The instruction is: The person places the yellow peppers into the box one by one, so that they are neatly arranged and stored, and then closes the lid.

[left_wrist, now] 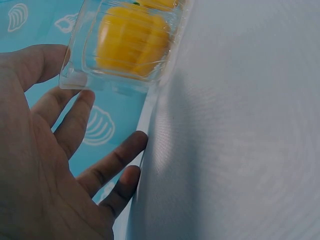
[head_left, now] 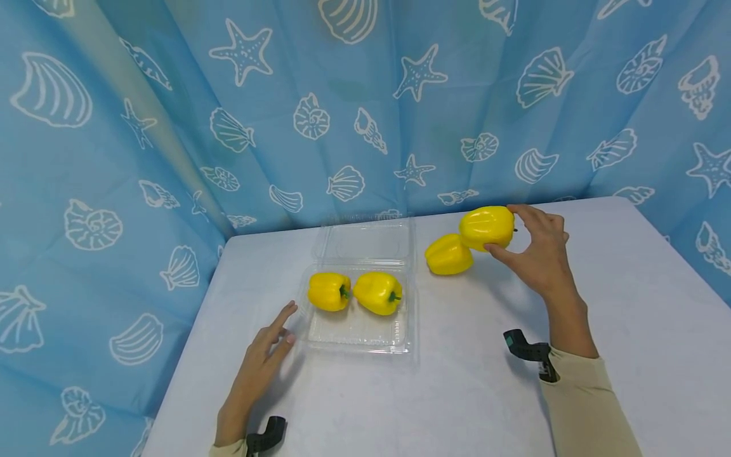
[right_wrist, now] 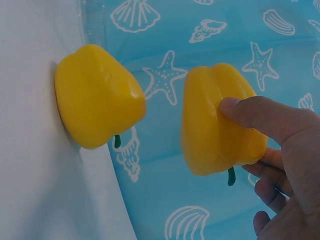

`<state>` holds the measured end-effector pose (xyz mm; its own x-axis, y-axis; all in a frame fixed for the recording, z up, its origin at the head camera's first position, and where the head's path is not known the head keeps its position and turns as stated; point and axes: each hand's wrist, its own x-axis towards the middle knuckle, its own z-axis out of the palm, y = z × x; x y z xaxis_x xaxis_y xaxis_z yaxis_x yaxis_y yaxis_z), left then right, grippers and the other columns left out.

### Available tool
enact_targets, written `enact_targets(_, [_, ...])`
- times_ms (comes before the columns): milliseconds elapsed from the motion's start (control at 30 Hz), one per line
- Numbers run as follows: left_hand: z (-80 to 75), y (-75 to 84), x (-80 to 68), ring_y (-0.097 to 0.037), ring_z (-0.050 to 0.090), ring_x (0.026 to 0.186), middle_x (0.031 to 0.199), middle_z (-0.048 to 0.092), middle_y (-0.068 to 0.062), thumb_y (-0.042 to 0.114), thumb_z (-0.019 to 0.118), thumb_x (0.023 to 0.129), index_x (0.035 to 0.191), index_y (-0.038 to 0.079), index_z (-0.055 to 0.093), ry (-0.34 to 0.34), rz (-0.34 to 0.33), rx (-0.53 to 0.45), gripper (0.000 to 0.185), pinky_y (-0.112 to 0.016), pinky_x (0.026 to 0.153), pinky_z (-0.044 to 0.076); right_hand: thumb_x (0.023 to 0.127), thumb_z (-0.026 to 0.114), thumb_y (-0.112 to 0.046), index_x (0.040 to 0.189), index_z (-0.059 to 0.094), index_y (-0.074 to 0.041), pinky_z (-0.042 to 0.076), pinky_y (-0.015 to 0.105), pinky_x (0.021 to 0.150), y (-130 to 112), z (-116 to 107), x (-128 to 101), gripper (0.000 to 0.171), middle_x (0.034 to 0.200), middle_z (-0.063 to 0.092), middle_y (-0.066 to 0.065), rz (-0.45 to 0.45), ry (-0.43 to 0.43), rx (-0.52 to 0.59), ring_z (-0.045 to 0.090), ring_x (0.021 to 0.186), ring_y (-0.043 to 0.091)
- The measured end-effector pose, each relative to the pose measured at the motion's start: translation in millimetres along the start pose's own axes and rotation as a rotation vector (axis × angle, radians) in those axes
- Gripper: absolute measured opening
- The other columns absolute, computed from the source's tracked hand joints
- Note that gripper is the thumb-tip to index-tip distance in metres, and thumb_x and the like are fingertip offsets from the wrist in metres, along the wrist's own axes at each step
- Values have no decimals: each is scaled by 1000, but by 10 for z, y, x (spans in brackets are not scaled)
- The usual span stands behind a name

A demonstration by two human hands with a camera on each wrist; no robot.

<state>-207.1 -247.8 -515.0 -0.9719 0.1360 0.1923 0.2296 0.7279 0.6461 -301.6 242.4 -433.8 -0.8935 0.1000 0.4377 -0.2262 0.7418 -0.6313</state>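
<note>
My right hand (head_left: 542,257) pinches a yellow bell pepper (head_left: 487,227) between thumb and fingers, raised off the table. In the right wrist view the thumb presses the side of this pepper (right_wrist: 212,122), and its green stem points down. Just left of it another yellow bell pepper (head_left: 448,255) lies on the table. Two more yellow peppers, one left (head_left: 329,292) and one right (head_left: 378,293), lie side by side in a clear plastic clamshell container (head_left: 356,333). My left hand (head_left: 259,358), fingers spread and relaxed, is at the container's left edge; whether it touches is hard to tell.
The container's clear lid (head_left: 365,242) lies folded back toward the table's far edge. A white cloth covers the table (head_left: 457,393). Behind and to the left hangs a blue curtain (head_left: 263,127) with white shells and starfish.
</note>
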Motion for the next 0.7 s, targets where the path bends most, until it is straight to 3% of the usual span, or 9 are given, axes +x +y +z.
enact_targets(333, [2,-2,0,-20,55,110,158,37,10,32,54,103,155,27,40,-1,-8,2,54,-54,95,43,78,87,-22,141,52,-9,23,64,93,-21,9,-4,74,148,46,17,-19,7,2,31,125,39])
enact_targets(700, [-7,18,-11,-22,53,113,159,36,9,36,52,104,155,35,37,-12,-50,8,54,-57,95,42,78,88,-23,141,52,-10,23,65,94,-75,-2,-29,74,148,46,16,-18,0,6,31,125,39])
